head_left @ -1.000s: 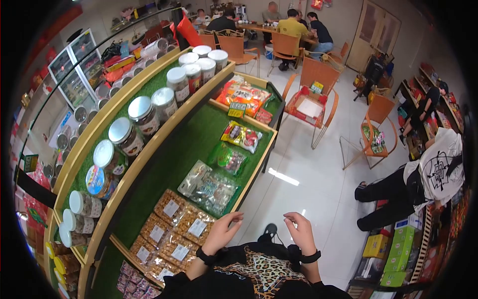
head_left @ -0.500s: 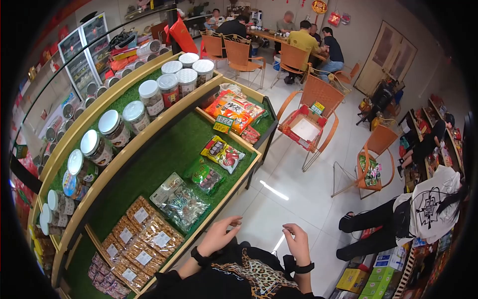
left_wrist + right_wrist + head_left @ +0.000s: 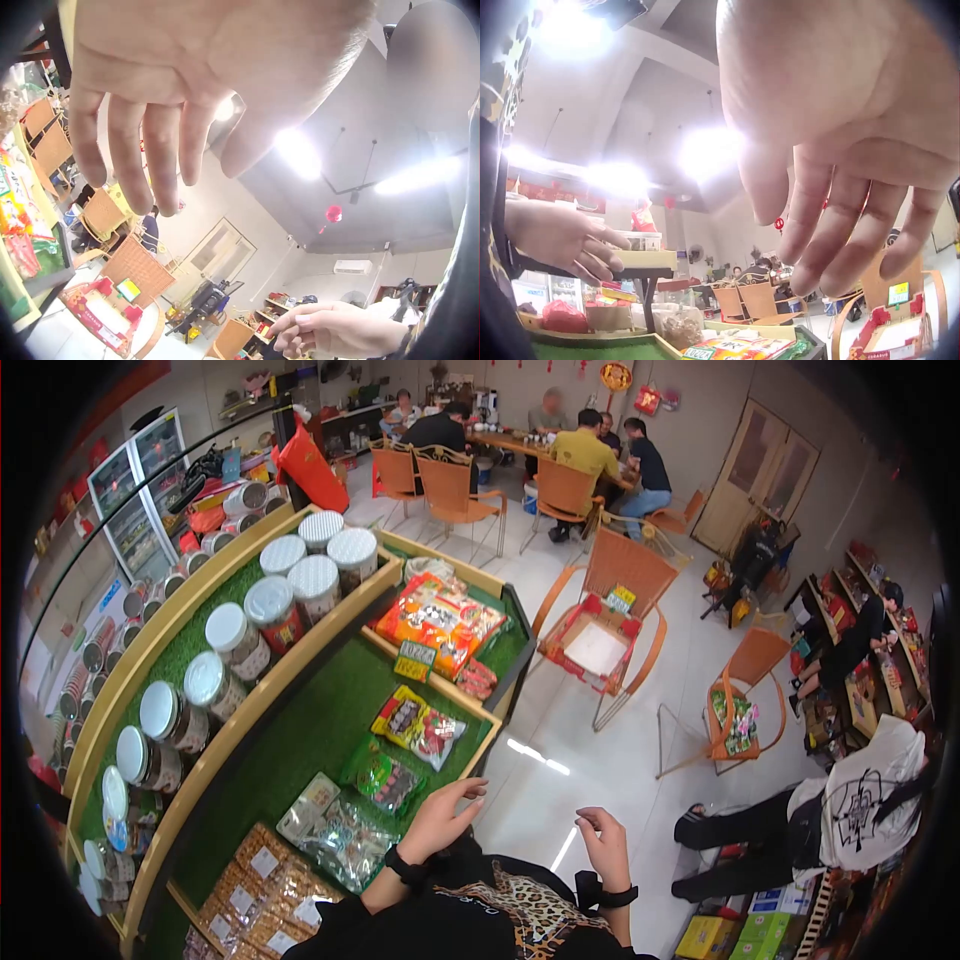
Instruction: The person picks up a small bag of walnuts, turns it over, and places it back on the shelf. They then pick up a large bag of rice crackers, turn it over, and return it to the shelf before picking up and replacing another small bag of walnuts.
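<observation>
Hanging loosely open, the left hand (image 3: 440, 822) has an empty grip, its fingers slightly bent; the right hand (image 3: 605, 845), apart from it, has an equally loose, empty grip. Near the left hand, on the green tabletop (image 3: 300, 705), lie a green bag (image 3: 385, 780) and a clear bag (image 3: 345, 835), with brown packs (image 3: 262, 895) closer to the wearer. Farther out are a yellow bag (image 3: 418, 725), a price sign (image 3: 413, 662) and an orange bag (image 3: 440, 622) in the end compartment. Jars (image 3: 170, 715) line a raised ledge. An armchair (image 3: 625, 575) holding a red box (image 3: 592, 645) stands on the floor ahead; a second chair (image 3: 752, 660) bears green packs (image 3: 737, 722). A person in a white top (image 3: 865, 800) is at the right, and people sit around a far table (image 3: 510, 442).
</observation>
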`<state>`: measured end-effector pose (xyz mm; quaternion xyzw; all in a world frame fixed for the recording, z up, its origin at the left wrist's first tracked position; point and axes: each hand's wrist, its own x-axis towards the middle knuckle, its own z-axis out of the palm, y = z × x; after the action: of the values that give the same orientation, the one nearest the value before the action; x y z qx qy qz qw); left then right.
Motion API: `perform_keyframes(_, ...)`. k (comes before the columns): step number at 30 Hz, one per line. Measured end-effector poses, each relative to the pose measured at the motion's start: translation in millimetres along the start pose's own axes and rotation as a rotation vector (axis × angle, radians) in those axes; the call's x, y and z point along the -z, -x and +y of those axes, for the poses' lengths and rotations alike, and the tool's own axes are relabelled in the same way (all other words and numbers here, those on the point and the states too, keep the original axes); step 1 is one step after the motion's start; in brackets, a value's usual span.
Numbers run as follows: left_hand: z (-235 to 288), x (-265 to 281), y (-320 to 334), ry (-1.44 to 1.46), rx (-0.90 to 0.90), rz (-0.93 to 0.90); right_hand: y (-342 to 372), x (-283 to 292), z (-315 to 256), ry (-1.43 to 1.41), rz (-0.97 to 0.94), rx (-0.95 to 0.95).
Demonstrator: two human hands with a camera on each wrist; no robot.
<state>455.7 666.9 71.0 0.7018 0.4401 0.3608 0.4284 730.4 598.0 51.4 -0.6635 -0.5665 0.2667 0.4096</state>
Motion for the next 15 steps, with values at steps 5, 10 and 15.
perform_keyframes(5,-14,29,-50,-0.041,-0.025,0.068,-68,-16,-19,0.097,-0.025,0.087)
perform_keyframes(10,-37,49,-74,-0.055,0.049,0.086,-110,-48,-32,0.027,-0.109,0.092)
perform_keyframes(15,-53,62,-67,-0.006,0.141,0.153,-140,-74,-27,0.051,-0.268,0.105)
